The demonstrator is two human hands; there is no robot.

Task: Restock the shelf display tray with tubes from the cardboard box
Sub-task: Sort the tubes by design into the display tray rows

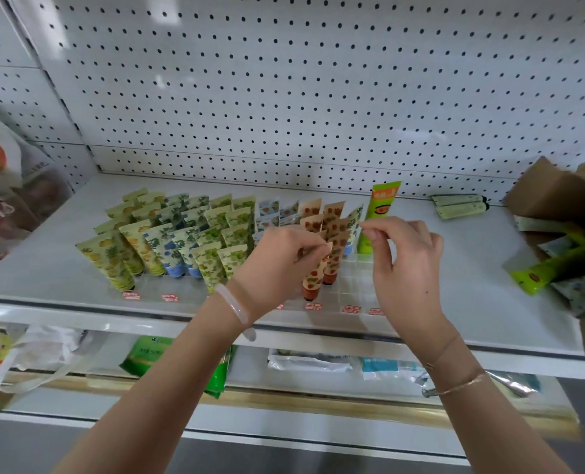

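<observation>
Left hand (280,254) pinches the flat crimped top of a glossy orange-print tube (313,278); right hand (407,265) curls by the green tube (383,203), grip unclear.

Shop aisle: pegboard (284,80) at 12 o'clock behind a white shelf (455,254); tubes (168,234) ranked upright in a clear tray (356,282) with red price labels (313,306) in front; open stock box (551,193) at 3 o'clock; packets (147,357) at 6 o'clock below.

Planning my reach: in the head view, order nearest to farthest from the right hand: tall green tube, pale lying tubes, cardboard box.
1. Tall green tube, just behind the right hand.
2. Pale tubes, lying back right.
3. Cardboard box, far right.
</observation>
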